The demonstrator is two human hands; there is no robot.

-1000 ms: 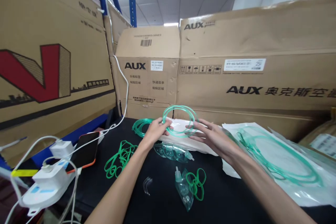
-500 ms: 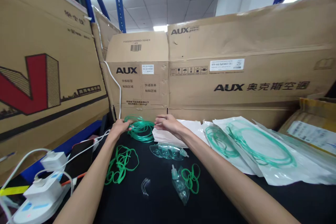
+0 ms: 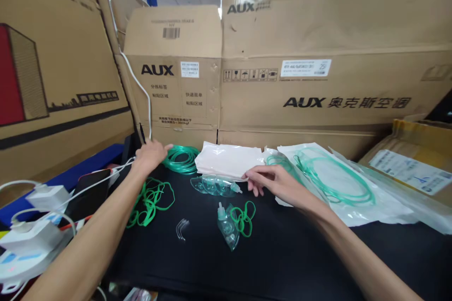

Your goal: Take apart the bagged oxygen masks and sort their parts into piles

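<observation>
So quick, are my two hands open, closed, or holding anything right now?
Left hand: beside the coiled green tube; grip can't be told.
Right hand: at the edge of the white bags; whether it grips one can't be told.

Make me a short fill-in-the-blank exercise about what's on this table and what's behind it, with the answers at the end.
1. The hand nearer the coiled green tubing is the ____ one.
2. The right hand is at a corner of the stacked packets, whose color is ____.
3. The tabletop is ____ in color.
4. The wide cardboard box at the back bears the three-letter name ____.

Answers: left; white; black; AUX.
</observation>
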